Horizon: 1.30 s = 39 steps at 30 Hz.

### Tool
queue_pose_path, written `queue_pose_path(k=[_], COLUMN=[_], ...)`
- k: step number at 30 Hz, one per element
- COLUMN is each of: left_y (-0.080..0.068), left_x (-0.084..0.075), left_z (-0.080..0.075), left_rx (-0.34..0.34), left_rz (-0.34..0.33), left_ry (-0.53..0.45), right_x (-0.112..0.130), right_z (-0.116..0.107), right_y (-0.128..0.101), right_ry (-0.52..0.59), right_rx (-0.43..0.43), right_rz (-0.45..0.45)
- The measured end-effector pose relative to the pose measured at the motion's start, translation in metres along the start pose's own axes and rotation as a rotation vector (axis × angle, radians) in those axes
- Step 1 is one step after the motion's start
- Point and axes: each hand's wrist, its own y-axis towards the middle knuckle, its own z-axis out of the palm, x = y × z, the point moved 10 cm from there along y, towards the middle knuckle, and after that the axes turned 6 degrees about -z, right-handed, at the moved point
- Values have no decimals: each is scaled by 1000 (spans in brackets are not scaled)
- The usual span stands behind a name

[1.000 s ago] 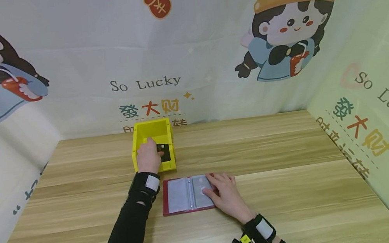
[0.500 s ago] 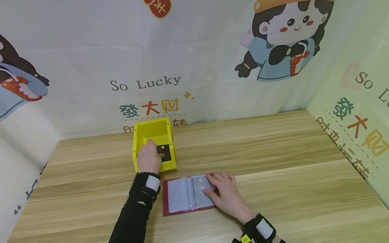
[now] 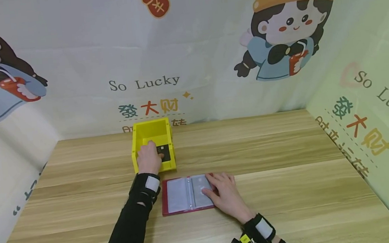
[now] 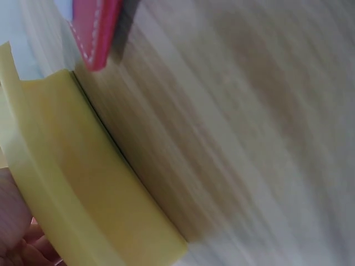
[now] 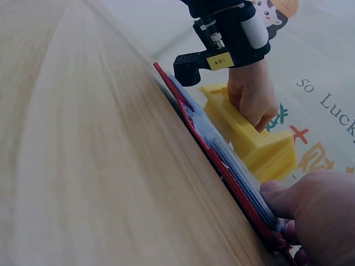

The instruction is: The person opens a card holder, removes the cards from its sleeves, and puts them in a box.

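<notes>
Flat and relaxed, the right hand (image 3: pixel 225 194) presses its straight fingers on the right-hand page of an open red card holder (image 3: pixel 187 194), holding nothing; the holder lies on the wooden table (image 3: pixel 292 190) with its clear sleeves up, and the right wrist view shows the thumb against the holder's near edge. Just beyond the holder's left page, the left hand (image 3: pixel 149 159) reaches down into a yellow bin (image 3: pixel 151 131), fingers curled over a black card (image 3: pixel 164 152) that lies at the bin's near end. Whether the fingers actually pinch the card or only rest on it cannot be told. The bin stands just beside the holder's far edge, apart from it. Beyond the bin, a printed backdrop (image 3: pixel 188 51) with cartoon figures rises from the table's far edge.
</notes>
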Motion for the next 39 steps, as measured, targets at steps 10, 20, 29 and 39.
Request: queue_pose_path(k=[10,20,29,39], left_y=[1,-41,-109,-126], left_x=[-1,-33,-20,-9], left_z=[3,-28,5,34], left_rx=[17,-193,138,352], left_rz=[-12,250,215,209], left_ry=[-11,-115,-319,-397], right_x=[0,0,-2,-6], right_z=[0,-1,3,7], right_y=[0,1,5,13], right_ry=[3,-14,-36,-98], right_rx=[-5,-12,35,137], right_rz=[-8,-14,39,74])
